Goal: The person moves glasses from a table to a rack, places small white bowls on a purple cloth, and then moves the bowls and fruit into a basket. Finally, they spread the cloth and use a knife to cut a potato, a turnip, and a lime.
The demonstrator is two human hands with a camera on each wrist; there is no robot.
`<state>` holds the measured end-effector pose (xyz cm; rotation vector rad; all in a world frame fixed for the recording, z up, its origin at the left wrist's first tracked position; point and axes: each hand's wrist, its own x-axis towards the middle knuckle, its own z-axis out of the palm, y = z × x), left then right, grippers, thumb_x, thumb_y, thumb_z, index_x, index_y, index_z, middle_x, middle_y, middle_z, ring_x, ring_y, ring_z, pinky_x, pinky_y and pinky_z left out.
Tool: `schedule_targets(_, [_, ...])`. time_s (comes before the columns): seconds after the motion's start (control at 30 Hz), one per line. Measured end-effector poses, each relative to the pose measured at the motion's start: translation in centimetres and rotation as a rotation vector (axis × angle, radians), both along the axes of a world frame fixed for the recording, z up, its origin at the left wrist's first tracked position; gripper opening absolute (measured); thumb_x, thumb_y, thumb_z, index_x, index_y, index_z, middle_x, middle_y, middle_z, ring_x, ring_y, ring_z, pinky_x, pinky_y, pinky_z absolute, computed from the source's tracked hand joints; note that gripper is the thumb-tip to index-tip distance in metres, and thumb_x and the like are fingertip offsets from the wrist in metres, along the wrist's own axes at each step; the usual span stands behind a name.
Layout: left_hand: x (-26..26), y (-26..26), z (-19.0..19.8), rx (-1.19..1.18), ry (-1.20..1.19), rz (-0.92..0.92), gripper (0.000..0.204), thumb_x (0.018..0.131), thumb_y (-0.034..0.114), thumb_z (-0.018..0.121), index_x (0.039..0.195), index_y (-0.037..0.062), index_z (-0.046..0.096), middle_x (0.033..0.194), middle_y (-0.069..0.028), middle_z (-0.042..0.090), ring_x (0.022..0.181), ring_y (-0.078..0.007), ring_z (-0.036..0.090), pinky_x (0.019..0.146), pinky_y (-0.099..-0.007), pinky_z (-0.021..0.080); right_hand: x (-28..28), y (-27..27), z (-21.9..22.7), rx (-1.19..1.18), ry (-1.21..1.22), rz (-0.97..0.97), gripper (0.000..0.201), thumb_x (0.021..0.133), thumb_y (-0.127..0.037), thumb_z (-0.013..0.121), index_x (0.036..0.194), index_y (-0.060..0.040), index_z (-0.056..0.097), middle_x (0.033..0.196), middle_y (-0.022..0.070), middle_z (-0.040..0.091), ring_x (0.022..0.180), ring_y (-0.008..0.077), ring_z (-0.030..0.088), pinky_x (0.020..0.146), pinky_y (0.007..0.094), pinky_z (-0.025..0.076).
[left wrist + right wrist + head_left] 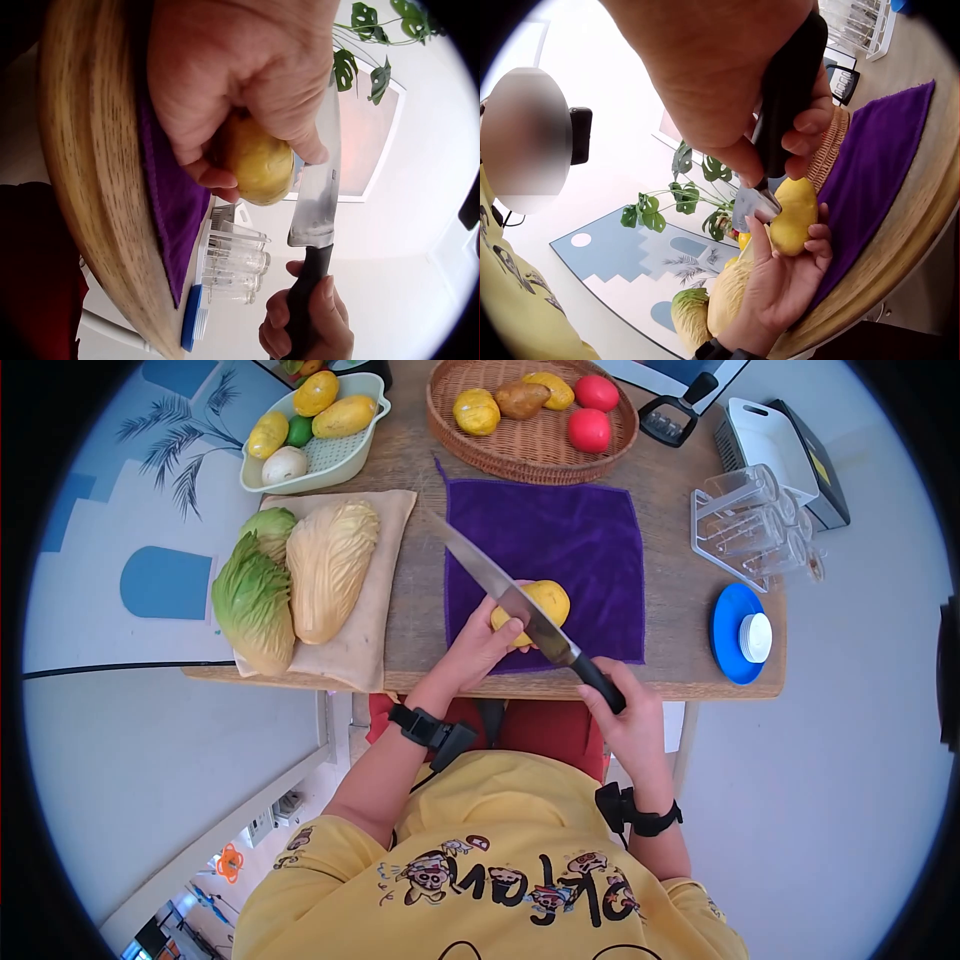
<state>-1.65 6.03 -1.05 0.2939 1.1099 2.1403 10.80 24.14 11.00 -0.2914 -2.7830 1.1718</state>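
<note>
My left hand (482, 647) holds a yellow mango (549, 600) over the purple cloth (595, 550), its fingers curled round the fruit from below. My right hand (630, 712) grips the black handle (600, 682) of a large kitchen knife (512, 596). The broad blade slants up and to the left, overlapping the mango in the head view. In the left wrist view the left thumb (315, 152) lies against the flat of the blade, and the mango (259, 161) looks whole on the side that shows. From the right wrist, the mango (795, 217) appears smooth and slightly curved.
Chinese cabbages (330, 570) lie on a beige cloth (392, 560) at left. Behind stand a pale green colander (352, 468) and a wicker tray (530, 463), both with produce. Right are a rack of glasses (745, 525) and a blue plate (733, 650) bearing small white dishes.
</note>
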Motion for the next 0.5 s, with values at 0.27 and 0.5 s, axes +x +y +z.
schedule_targets(0.27, [-0.2, -0.2, -0.6, 0.000, 0.013, -0.055, 0.073, 0.096, 0.046, 0.069, 0.148, 0.0053, 0.039, 0.125, -0.0061, 0.058, 0.106, -0.0160, 0.059, 0.089, -0.0311, 0.049, 0.3, 0.6, -0.6, -0.054, -0.036, -0.059, 0.026, 0.090, -0.021, 0.077, 0.111, -0.0079, 0.068, 0.072, 0.0148, 0.066, 0.062, 0.0314, 0.065, 0.058, 0.0379, 0.049])
schedule_targets(0.5, [-0.1, 0.0, -0.2, -0.044, 0.028, -0.021, 0.062, 0.100, 0.037, 0.065, 0.147, 0.0048, 0.038, 0.123, -0.0078, 0.058, 0.103, -0.0168, 0.061, 0.088, -0.0310, 0.050, 0.0, 0.8, -0.2, -0.024, -0.014, -0.106, 0.026, 0.091, -0.021, 0.077, 0.110, -0.0066, 0.068, 0.069, 0.0127, 0.063, 0.057, 0.0260, 0.060, 0.056, 0.0351, 0.046])
